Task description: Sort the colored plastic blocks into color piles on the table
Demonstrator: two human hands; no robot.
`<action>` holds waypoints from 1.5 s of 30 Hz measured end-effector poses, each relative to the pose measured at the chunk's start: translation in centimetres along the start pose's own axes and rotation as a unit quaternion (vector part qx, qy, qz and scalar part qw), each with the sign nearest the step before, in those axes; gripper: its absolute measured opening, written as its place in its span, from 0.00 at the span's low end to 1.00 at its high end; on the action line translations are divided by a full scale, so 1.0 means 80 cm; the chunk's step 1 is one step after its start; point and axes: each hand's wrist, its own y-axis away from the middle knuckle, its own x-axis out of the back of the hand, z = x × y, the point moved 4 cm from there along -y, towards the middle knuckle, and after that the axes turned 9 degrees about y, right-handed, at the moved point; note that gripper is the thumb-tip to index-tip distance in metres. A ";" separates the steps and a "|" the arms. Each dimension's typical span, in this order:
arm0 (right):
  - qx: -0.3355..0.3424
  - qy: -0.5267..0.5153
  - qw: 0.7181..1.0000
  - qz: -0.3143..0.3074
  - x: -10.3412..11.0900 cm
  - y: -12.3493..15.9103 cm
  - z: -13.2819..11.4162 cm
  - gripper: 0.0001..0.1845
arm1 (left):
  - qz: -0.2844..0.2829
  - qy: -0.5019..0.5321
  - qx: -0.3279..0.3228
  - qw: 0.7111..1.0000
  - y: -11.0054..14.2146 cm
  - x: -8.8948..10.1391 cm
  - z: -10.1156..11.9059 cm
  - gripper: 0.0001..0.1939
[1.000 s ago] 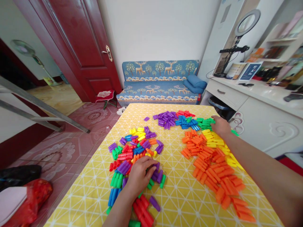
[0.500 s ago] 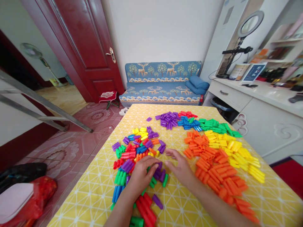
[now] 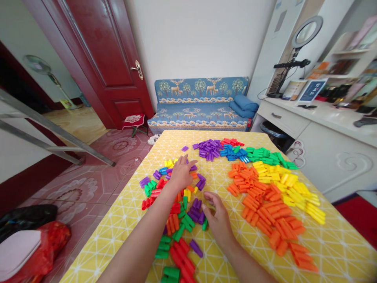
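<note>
My left hand (image 3: pixel 182 173) is over the far part of a mixed heap of plastic bullet-shaped building pieces, fingers spread, nothing seen in its grasp. Under and beside it are yellow pieces (image 3: pixel 169 163) and purple pieces (image 3: pixel 201 182); the hand hides some others. My right hand (image 3: pixel 218 221) rests low at the heap's right side, thumb and fingers apart, close to a purple cluster (image 3: pixel 195 210) and a green piece (image 3: pixel 205 224). Nearer to me lie joined red pieces (image 3: pixel 182 259), green pieces (image 3: pixel 171 274) and a single purple piece (image 3: pixel 196 248).
Sorted by colour on the yellow tablecloth (image 3: pixel 118 232) are orange (image 3: pixel 266 212), yellow (image 3: pixel 290 184), green (image 3: pixel 268 158), blue (image 3: pixel 231 152), purple (image 3: pixel 209 149) and red piles (image 3: pixel 232 142). A blue sofa (image 3: pixel 203 112) stands beyond; a white dresser (image 3: pixel 338 145) is right.
My left hand has moved forward and slightly right, from the near purple cluster to the heap's far part, and its fingers have spread. My right hand has shifted slightly toward me.
</note>
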 end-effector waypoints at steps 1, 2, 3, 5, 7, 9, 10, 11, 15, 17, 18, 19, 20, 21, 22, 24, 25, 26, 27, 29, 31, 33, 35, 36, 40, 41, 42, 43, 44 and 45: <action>-0.003 0.000 1.000 -0.001 0.000 0.000 0.001 0.18 | -0.033 -0.030 0.006 0.999 -0.012 -0.009 -0.003 0.33; -0.005 -0.002 1.000 -0.001 0.001 0.000 0.001 0.18 | -0.067 -0.055 0.012 0.996 -0.023 -0.016 -0.007 0.32; -0.006 -0.003 1.000 0.000 0.001 0.000 0.001 0.17 | -0.099 -0.072 0.018 0.992 -0.032 -0.022 -0.011 0.30; -0.007 -0.007 1.000 0.000 0.001 0.000 0.001 0.17 | -0.142 -0.085 0.028 0.986 -0.046 -0.030 -0.018 0.27; -0.009 -0.009 1.000 0.000 0.001 -0.002 0.001 0.17 | -0.156 -0.085 0.030 0.984 -0.054 -0.033 -0.024 0.26; -0.011 -0.011 1.000 0.002 0.001 -0.003 0.001 0.16 | -0.147 -0.092 0.031 0.984 -0.057 -0.035 -0.027 0.24; -0.011 -0.012 1.000 0.003 0.001 -0.004 0.000 0.16 | -0.137 -0.097 0.030 0.985 -0.057 -0.036 -0.027 0.22; -0.011 -0.014 1.000 0.004 0.001 -0.004 0.000 0.16 | -0.125 -0.100 0.029 0.987 -0.056 -0.037 -0.027 0.20; -0.013 -0.029 0.999 0.007 0.002 -0.005 -0.002 0.15 | -0.096 -0.092 0.001 0.991 -0.050 -0.040 -0.024 0.14; -0.016 -0.034 0.999 0.007 0.003 -0.005 -0.002 0.15 | -0.086 -0.075 -0.015 0.993 -0.047 -0.035 -0.021 0.13; -0.017 -0.037 0.999 0.007 0.003 -0.005 -0.002 0.15 | -0.078 -0.064 -0.021 0.995 -0.045 -0.031 -0.018 0.13; -0.018 -0.040 0.999 0.008 0.003 -0.006 -0.001 0.14 | -0.067 -0.051 -0.026 0.996 -0.042 -0.025 -0.015 0.13; -0.019 -0.044 0.999 0.008 0.003 -0.006 -0.001 0.14 | -0.054 -0.038 -0.032 0.997 -0.038 -0.018 -0.011 0.14; -0.021 -0.048 0.999 0.008 0.003 -0.006 -0.001 0.14 | -0.041 -0.030 -0.039 0.998 -0.031 -0.011 -0.006 0.15; -0.024 -0.052 0.998 0.009 0.003 -0.006 -0.001 0.14 | -0.019 -0.010 -0.044 0.999 -0.022 -0.004 0.000 0.16; -0.034 -0.062 0.997 0.010 0.003 -0.007 -0.001 0.14 | 0.035 0.068 -0.044 0.996 0.003 0.008 0.012 0.18; -0.040 -0.069 0.997 0.009 0.003 -0.006 -0.002 0.14 | 0.080 0.180 -0.028 0.980 0.020 0.014 0.015 0.17; -0.043 -0.079 0.996 0.007 0.003 -0.006 -0.003 0.15 | 0.103 0.301 0.000 0.948 0.038 0.014 0.016 0.15; -0.045 -0.093 0.995 -0.001 0.002 -0.005 -0.005 0.16 | 0.089 0.405 0.032 0.910 0.056 0.009 0.018 0.13; -0.041 -0.128 0.990 -0.027 0.001 -0.003 -0.010 0.20 | 0.036 0.540 0.111 0.834 0.090 -0.009 0.020 0.14; -0.031 -0.163 0.984 -0.057 0.000 -0.001 -0.015 0.25 | 0.014 0.597 0.163 0.785 0.116 -0.024 0.021 0.18; -0.023 -0.193 0.978 -0.078 -0.001 0.000 -0.019 0.26 | 0.013 0.614 0.181 0.768 0.131 -0.035 0.021 0.21; -0.021 -0.205 0.975 -0.084 -0.001 0.000 -0.019 0.23 | 0.015 0.605 0.171 0.777 0.134 -0.042 0.021 0.23; -0.023 -0.202 0.976 -0.081 -0.001 0.000 -0.019 0.21 | 0.018 0.590 0.160 0.791 0.134 -0.044 0.021 0.23; -0.043 -0.173 0.982 -0.060 0.003 -0.001 -0.017 0.11 | 0.082 0.477 0.113 0.868 0.131 -0.041 0.018 0.19; -0.046 -0.171 0.982 -0.059 0.004 -0.002 -0.017 0.10 | 0.103 0.445 0.100 0.884 0.132 -0.038 0.019 0.18; -0.048 -0.172 0.982 -0.061 0.004 -0.002 -0.018 0.10 | 0.120 0.417 0.089 0.897 0.133 -0.036 0.019 0.17; -0.048 -0.172 0.982 -0.061 0.005 -0.002 -0.019 0.10 | 0.130 0.393 0.079 0.907 0.134 -0.033 0.021 0.17; -0.049 -0.172 0.982 -0.060 0.005 -0.001 -0.020 0.10 | 0.137 0.375 0.070 0.914 0.134 -0.031 0.022 0.17; -0.050 -0.172 0.982 -0.058 0.005 -0.001 -0.020 0.10 | 0.142 0.359 0.064 0.920 0.135 -0.030 0.023 0.17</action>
